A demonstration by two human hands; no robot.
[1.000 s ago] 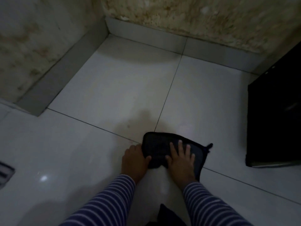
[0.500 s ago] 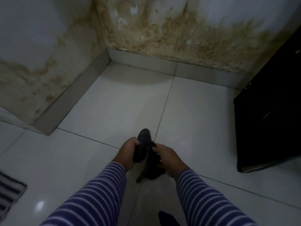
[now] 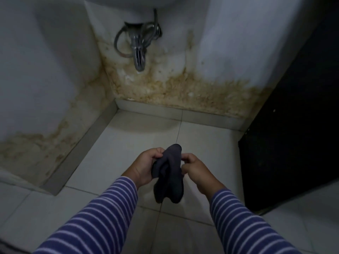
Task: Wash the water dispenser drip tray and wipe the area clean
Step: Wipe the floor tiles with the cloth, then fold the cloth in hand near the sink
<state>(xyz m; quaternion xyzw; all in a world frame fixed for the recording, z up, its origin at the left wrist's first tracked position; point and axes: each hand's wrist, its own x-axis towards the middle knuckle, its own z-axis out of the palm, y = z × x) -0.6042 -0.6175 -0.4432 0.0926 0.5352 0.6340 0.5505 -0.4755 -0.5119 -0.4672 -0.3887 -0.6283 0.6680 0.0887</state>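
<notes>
A dark cloth (image 3: 168, 173) hangs crumpled between my two hands, above the white floor tiles (image 3: 117, 154). My left hand (image 3: 145, 166) grips its upper left side. My right hand (image 3: 197, 172) pinches its right edge with fingers closed. Both sleeves are striped purple and white. No drip tray shows in this view.
A tall black appliance (image 3: 293, 134) stands at the right, close to my right arm. Metal drain pipes and hoses (image 3: 138, 46) hang under a basin at the top. The stained walls (image 3: 174, 90) meet in a corner with a grey skirting (image 3: 80, 151).
The cloth was lying flat on the floor under my hands; both hands have bunched it and lifted it off the tiles. The view has tilted up to show the pipes.
</notes>
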